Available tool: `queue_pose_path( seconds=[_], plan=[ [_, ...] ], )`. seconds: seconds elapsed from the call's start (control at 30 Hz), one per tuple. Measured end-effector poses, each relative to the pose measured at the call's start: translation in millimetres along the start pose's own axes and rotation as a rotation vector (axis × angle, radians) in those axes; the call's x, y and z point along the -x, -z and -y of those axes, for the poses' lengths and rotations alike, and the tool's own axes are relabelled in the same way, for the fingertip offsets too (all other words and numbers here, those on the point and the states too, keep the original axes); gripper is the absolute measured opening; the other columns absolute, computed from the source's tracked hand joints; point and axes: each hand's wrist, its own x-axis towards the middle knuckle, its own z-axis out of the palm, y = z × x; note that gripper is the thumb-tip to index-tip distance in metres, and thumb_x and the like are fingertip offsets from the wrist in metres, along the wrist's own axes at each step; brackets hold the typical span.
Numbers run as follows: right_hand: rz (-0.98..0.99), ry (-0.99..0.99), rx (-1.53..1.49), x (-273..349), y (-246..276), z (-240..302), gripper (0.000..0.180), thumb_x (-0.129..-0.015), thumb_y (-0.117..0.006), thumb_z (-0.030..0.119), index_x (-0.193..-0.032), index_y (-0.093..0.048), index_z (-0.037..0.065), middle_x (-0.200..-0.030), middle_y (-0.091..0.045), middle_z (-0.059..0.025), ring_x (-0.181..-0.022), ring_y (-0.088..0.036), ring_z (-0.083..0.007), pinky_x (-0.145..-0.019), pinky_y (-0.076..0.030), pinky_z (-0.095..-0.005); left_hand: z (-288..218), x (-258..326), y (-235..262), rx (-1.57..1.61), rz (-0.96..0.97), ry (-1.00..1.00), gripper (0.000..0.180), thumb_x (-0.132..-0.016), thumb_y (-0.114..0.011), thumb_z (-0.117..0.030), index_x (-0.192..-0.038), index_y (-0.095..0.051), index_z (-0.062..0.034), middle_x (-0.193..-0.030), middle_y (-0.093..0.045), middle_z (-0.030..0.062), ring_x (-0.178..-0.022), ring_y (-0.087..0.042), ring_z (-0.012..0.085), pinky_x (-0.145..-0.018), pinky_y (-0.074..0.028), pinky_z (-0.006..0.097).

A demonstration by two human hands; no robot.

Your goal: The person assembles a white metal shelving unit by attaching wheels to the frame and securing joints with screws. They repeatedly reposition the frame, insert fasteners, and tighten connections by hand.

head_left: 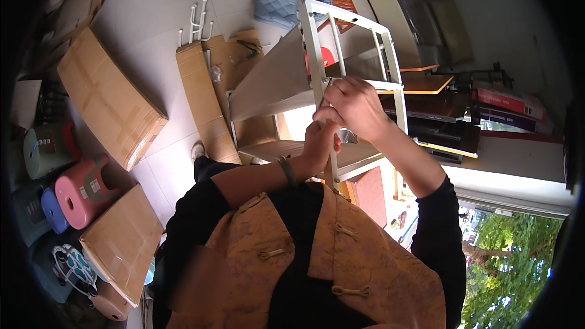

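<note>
A: How are the arms standing, from left to right?

B: The left forearm is slanting upward to the right, and a bracelet [287,170] is sitting near its wrist. The left hand [318,146] is gripping the left post of a white metal frame [315,55], its fingers curling around, nearly closed. The right hand [354,106] is bending downward at the same post, just above the left one. Its forearm is slanting up to the left from a dark sleeve [436,222].

A: And the right fingers?

B: They are bending inward against the post. How far they are closing, and on what, I cannot tell; the back of the hand is hiding this.

A: Where is the frame standing?

B: It is rising before the person's chest, a little right of the middle, at one end of a shelf unit [268,82].

A: Which edges and which room are you seeing?

B: At left, a large carton [113,97] is lying with one corner pointing to the right. Then a strip of pale floor [161,128] is showing. Next, a long cardboard piece [204,97] is lying close beside the unit, leaving little room there. Gaps are showing between the frame's bars. Further right, orange-edged boards [420,83] are sticking out beyond the frame.
</note>
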Motion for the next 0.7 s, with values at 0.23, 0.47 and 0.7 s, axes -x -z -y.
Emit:
queue_pose_path(
  seconds=[0.23, 0.47, 0.7],
  plan=[
    [0.014, -0.346, -0.058, -71, -42, -33, 0.026, -0.090, -0.066, 0.032, -0.087, -0.059, 0.007, -0.071, -0.063, -0.0158, -0.075, -0.066, -0.0329, -0.064, -0.052, -0.0439, -5, 3, -2, -0.035, -0.035, -0.031, 0.025, -0.086, -0.068, -0.024, -0.091, -0.055, -0.0029, -0.062, -0.053, 0.0059, -0.047, -0.050, 0.0151, -0.045, -0.041, 0.030],
    [0.072, -1.082, -0.740, -19, -31, -95, 0.026, -0.088, -0.057, 0.020, -0.075, -0.063, -0.002, -0.056, -0.056, -0.0099, -0.045, -0.053, -0.0184, -0.044, -0.042, -0.0329, -6, -1, -1, -0.042, -0.036, -0.039, 0.026, -0.085, -0.069, -0.024, -0.091, -0.055, -0.0027, -0.062, -0.053, 0.0061, -0.046, -0.051, 0.0155, -0.045, -0.042, 0.030],
    [-0.039, -0.819, -0.582, 57, -27, -15, 0.025, -0.101, -0.055, 0.020, -0.084, -0.058, 0.001, -0.061, -0.054, -0.0026, -0.055, -0.053, -0.0094, -0.051, -0.040, -0.0276, -2, -3, 1, -0.069, -0.025, -0.046, 0.027, -0.085, -0.068, -0.026, -0.091, -0.058, -0.0013, -0.063, -0.055, 0.0068, -0.047, -0.051, 0.0157, -0.045, -0.042, 0.030]
  ],
)
